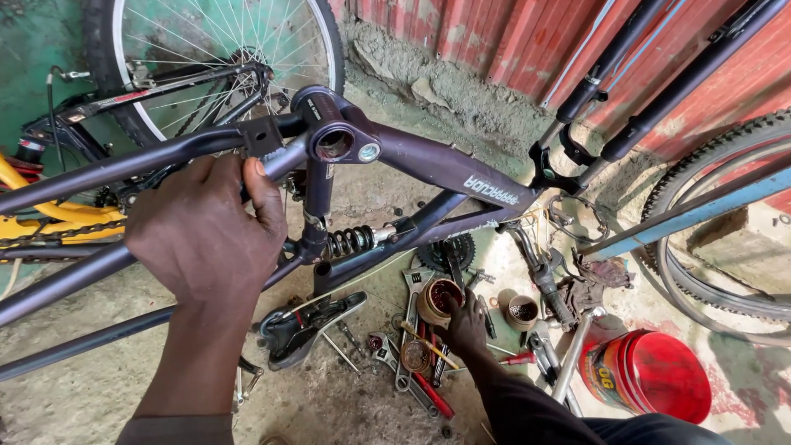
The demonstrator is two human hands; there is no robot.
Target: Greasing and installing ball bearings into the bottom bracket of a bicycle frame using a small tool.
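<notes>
We steady the bike frame and reach into the grease tin.

Our left hand [202, 231] has its fingers clamped on the dark purple bicycle frame [428, 165]; our right hand [467, 325] has fingers curled on a small round tin [439, 298], with wrenches [404, 363] just beside them on the floor.

Bicycle frame [428, 169]: dark purple, upside down before you, bottom bracket shell uppermost and open, coil shock beneath it; your left hand grips its rear tube. Small round tin [439, 298]: tan-walled, dark reddish contents, upright on the ground among scattered tools; your right hand touches its rim.
</notes>
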